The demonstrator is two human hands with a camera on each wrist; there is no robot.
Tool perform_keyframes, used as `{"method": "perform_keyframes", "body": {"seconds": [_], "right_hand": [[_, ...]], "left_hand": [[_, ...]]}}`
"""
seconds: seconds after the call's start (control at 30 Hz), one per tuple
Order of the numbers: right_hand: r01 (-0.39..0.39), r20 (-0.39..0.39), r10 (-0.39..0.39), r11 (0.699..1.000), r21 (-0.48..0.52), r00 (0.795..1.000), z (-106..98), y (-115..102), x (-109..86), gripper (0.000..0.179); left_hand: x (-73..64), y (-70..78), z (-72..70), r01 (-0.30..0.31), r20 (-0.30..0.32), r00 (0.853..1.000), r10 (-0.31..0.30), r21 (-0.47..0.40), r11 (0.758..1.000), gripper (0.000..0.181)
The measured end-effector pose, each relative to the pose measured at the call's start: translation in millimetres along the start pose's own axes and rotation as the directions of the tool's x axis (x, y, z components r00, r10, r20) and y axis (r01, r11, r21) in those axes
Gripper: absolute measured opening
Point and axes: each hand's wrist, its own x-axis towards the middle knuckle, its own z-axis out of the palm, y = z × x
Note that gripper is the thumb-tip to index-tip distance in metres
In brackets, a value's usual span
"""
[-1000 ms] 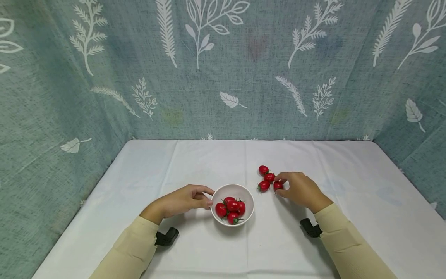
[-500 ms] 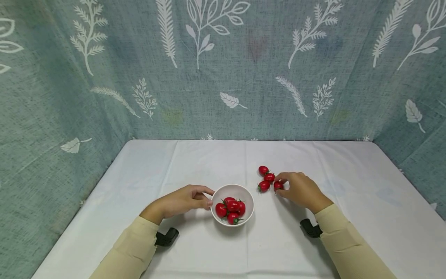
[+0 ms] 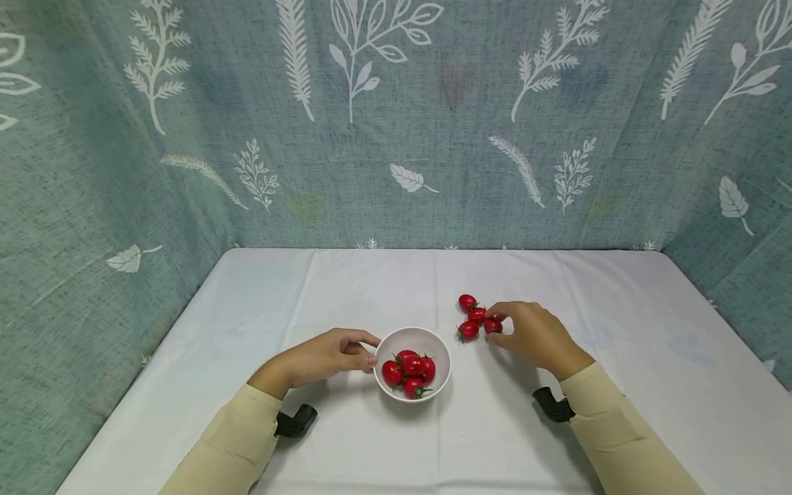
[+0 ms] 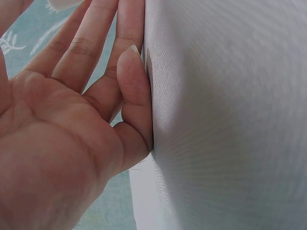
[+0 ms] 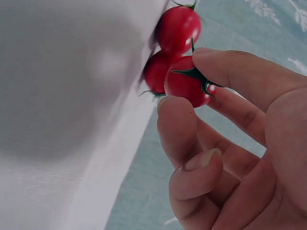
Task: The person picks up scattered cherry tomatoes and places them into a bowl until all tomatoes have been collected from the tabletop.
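Note:
My left hand [image 3: 324,357] holds the left side of a white bowl [image 3: 405,337], with thumb and index finger at its rim. In the left wrist view, only a sliver of the bowl [image 4: 64,4] shows beyond the fingers. Several red cherry tomatoes [image 3: 413,365] with green stems lie inside the bowl. To its right, my right hand [image 3: 535,337] pinches another cherry tomato [image 3: 493,325] between thumb and fingers. The right wrist view shows this tomato [image 5: 182,85] with its green calyx near the thumb, in front of two others.
Three loose cherry tomatoes [image 3: 468,331] lie close together just left of my right hand. A white cloth [image 3: 371,282] covers the table. Green-blue leaf-patterned fabric [image 3: 396,137] hangs behind and at both sides.
My right hand has shifted slightly away from me, and the pinched tomato has moved slightly with it. The left hand and the bowl stay where they were.

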Motion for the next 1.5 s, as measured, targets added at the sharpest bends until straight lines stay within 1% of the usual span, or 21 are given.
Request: {"method": "perform_keyframes", "body": {"seconds": [0.33,0.53,0.63,0.87,1.07,1.2,1.27,1.33,1.5], "right_hand": [[0.075,-0.070,-0.077,0.997,-0.030,0.995,-4,-20,-8.0,0.038],[0.121,-0.110,-0.125,0.992,-0.046,0.986,-5,-32,-11.4,0.040],[0.149,-0.136,-0.154,0.988,-0.045,0.979,-5,-37,-13.1,0.041],[0.249,-0.217,-0.255,0.967,-0.053,0.942,-4,-48,-18.4,0.040],[0.307,-0.239,-0.311,0.950,-0.055,0.920,2,-56,-21.0,0.037],[0.354,-0.267,-0.358,0.933,-0.065,0.895,9,-59,-22.0,0.037],[0.369,-0.272,-0.372,0.927,-0.066,0.887,12,-61,-22.5,0.037],[0.372,-0.262,-0.375,0.926,-0.063,0.889,15,-63,-23.2,0.037],[0.353,-0.200,-0.363,0.932,-0.086,0.910,21,-68,-24.0,0.039]], "left_hand": [[1.6,-0.1,-0.6,-0.008,0.008,1.000,0.008,0.003,1.000,0.046],[1.4,-0.5,-1.2,-0.009,0.007,1.000,0.009,0.006,1.000,0.045],[1.1,-0.2,-1.1,-0.011,0.010,1.000,0.011,0.003,1.000,0.044],[0.6,0.1,-1.0,-0.013,0.009,1.000,0.013,0.003,1.000,0.044],[0.0,-0.4,-0.6,-0.011,0.005,1.000,0.011,0.004,1.000,0.045],[0.0,-0.4,-0.3,-0.014,0.007,1.000,0.014,0.005,1.000,0.046],[0.2,-0.6,-0.2,-0.013,0.007,1.000,0.013,0.004,1.000,0.047],[0.5,-1.0,-0.2,-0.012,0.008,1.000,0.012,0.002,1.000,0.047],[1.0,-1.3,-0.1,-0.012,0.007,1.000,0.012,-0.006,1.000,0.048]]}}
